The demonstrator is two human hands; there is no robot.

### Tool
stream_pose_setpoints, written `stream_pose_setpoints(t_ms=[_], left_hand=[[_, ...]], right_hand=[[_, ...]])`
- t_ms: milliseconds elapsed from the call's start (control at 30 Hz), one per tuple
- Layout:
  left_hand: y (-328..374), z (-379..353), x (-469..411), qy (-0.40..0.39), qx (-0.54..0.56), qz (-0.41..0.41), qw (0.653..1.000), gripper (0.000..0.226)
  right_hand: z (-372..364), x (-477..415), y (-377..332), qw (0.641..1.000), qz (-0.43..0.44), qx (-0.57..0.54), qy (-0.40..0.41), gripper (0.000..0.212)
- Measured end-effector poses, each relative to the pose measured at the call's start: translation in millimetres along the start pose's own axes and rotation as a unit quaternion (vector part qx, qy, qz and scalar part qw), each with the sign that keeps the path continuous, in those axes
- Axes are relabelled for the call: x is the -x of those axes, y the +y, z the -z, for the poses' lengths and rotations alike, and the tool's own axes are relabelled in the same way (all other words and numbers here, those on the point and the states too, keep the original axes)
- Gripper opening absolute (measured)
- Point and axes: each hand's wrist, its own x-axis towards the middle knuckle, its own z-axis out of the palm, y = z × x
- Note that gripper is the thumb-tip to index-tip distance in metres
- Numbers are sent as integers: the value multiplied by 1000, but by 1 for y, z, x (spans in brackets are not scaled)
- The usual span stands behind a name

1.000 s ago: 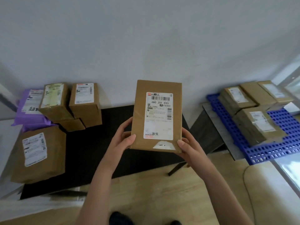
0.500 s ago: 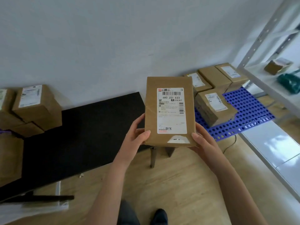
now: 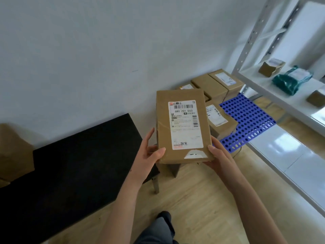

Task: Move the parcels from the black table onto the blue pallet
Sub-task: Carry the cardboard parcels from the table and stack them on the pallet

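Observation:
I hold a brown parcel (image 3: 182, 127) with a white shipping label upright in front of me. My left hand (image 3: 149, 153) grips its lower left corner, thumb on the front. My right hand (image 3: 217, 155) grips its lower right corner the same way. The parcel hangs in the air past the right end of the black table (image 3: 73, 166), partly covering the blue pallet (image 3: 249, 120). Several brown parcels (image 3: 218, 83) lie on the pallet's far side. One more brown parcel (image 3: 14, 152) is on the table at the left edge of view.
A white metal shelf rack (image 3: 281, 95) stands to the right, carrying a small brown box (image 3: 270, 66), a teal bag (image 3: 292, 80) and another box (image 3: 316, 98). A white wall is behind. The floor is light wood; my leg and shoe (image 3: 161, 226) show below.
My view has swung further right with the parcel in both hands. The table's parcels have slid almost out of view on the left, and the pallet and shelf rack now fill the right.

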Motion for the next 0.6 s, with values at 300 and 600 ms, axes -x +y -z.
stream_pose_setpoints(t_ms=[300, 600], left_hand=[[7, -26, -90, -89, -1, 17, 996, 66], [-6, -73, -146, -124, -2, 43, 991, 67]], right_hand=[[39, -36, -17, 995, 21, -3, 94, 56], [89, -42, -13, 991, -8, -33, 129, 76]])
